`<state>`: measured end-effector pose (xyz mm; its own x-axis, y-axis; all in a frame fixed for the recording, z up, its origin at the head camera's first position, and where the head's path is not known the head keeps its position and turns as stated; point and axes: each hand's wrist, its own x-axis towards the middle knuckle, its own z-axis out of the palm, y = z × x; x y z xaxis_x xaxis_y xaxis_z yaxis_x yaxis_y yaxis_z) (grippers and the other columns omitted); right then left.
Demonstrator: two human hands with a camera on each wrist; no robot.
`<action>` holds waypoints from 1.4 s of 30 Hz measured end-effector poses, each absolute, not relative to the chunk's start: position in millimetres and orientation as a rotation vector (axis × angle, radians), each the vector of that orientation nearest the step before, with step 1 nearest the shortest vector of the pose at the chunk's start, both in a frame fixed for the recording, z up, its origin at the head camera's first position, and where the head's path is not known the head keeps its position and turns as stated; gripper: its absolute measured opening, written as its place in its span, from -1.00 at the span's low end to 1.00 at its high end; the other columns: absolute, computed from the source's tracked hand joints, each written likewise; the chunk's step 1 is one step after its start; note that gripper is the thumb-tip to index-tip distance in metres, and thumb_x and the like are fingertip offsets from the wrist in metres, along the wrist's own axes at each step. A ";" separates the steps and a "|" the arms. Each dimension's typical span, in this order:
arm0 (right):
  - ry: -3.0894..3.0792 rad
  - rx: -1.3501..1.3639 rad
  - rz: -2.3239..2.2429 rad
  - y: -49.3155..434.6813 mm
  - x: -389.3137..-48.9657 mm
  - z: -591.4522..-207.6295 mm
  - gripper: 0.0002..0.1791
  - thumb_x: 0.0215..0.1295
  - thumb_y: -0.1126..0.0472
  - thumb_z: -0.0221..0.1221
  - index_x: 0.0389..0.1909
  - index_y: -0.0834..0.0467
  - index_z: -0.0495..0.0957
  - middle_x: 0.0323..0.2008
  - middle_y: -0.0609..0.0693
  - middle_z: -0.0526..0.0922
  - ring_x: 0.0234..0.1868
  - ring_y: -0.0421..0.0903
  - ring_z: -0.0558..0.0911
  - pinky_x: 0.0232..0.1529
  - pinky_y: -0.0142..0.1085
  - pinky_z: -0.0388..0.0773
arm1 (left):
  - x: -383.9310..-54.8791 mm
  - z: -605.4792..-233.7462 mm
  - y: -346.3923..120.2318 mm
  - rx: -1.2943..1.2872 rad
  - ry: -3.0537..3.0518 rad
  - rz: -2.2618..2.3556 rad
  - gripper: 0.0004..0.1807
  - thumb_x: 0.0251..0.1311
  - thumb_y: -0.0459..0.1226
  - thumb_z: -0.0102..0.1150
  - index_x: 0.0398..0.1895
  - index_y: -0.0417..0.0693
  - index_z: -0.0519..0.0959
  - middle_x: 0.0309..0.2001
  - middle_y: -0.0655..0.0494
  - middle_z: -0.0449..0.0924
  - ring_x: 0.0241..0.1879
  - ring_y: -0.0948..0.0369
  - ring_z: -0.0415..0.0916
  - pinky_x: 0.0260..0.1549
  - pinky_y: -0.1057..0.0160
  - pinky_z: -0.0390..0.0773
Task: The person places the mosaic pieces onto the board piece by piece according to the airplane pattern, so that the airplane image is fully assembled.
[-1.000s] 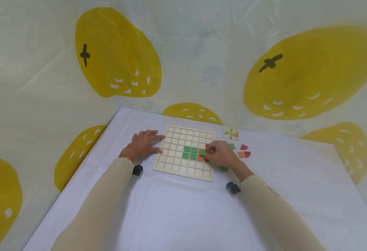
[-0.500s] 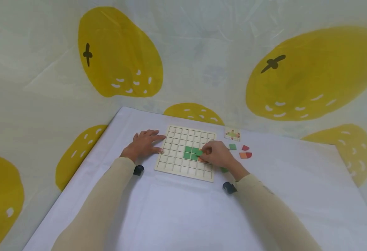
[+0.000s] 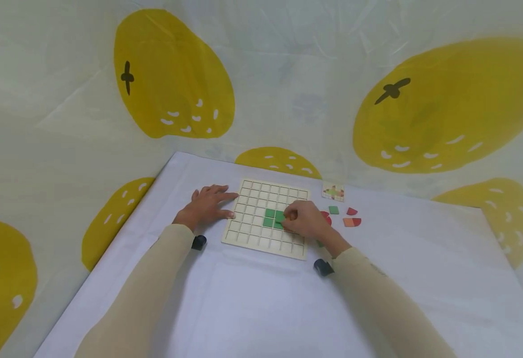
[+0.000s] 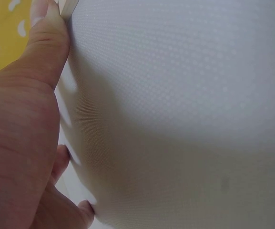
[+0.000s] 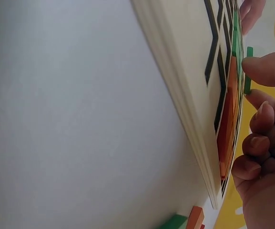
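A pale wooden grid board (image 3: 248, 239) lies on the white-covered table. Green square tiles (image 3: 269, 214) sit in its middle cells; in the right wrist view an orange tile (image 5: 232, 78) and a red tile (image 5: 225, 131) sit beyond them. Just above the board, my right hand (image 3: 307, 219) pinches a small green tile (image 5: 248, 82) between thumb and index finger, the other fingers curled in. My left hand (image 3: 205, 206) is spread on the table at the board's left side, with thumb and index fingertips right at its edge. The right hand covers part of the board in the head view.
A small pattern card (image 3: 333, 191) lies behind the board at the right. Near it are a loose green tile (image 3: 333, 210), a red quarter-round tile (image 3: 352, 211) and an orange tile (image 3: 348, 222). A fruit-printed sheet (image 3: 288, 99) hangs behind the table.
My right hand has shifted a little left over the board with the green tile, now hiding the orange tiles in the head view. The left hand has stayed at the board's edge.
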<state>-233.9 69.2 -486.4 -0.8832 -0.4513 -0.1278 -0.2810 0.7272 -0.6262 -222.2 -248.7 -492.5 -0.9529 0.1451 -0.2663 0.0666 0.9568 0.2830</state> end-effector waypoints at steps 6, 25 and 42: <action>2.670 -0.557 -0.877 63.5 -235.5 -488.4 -0.68 0.26 0.09 0.42 -0.02 0.13 0.76 -0.36 0.01 0.57 -0.25 -0.05 0.55 -0.26 -0.30 0.51 | -221.8 -491.6 -249.6 0.171 2.817 0.400 -0.18 0.27 0.28 0.26 0.59 0.53 0.26 0.70 0.11 0.03 0.64 -0.19 -0.03 0.56 -0.47 -0.18; 2.677 -0.593 -0.868 47.0 -234.0 -488.1 -0.69 0.29 0.08 0.41 -0.03 0.15 0.76 -0.38 0.02 0.56 -0.26 -0.05 0.53 -0.22 -0.28 0.47 | -218.9 -490.4 -250.1 0.197 2.829 0.401 -0.18 0.28 0.27 0.26 0.59 0.52 0.25 0.70 0.12 0.04 0.65 -0.19 -0.05 0.56 -0.47 -0.16; 2.692 -0.673 -0.901 37.1 -237.3 -494.2 -0.73 0.28 0.11 0.41 -0.09 0.17 0.77 -0.41 0.00 0.57 -0.32 -0.09 0.51 -0.27 -0.30 0.46 | -219.4 -490.7 -249.1 0.152 2.820 0.413 -0.16 0.23 0.29 0.28 0.58 0.55 0.26 0.70 0.17 0.04 0.66 -0.14 -0.06 0.59 -0.43 -0.18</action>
<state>-237.3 37.1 -494.2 -0.8699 -0.4891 -0.0640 -0.3521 0.7065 -0.6140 -219.4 -249.1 -490.7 -0.9534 0.1444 -0.2651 0.0624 0.9535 0.2949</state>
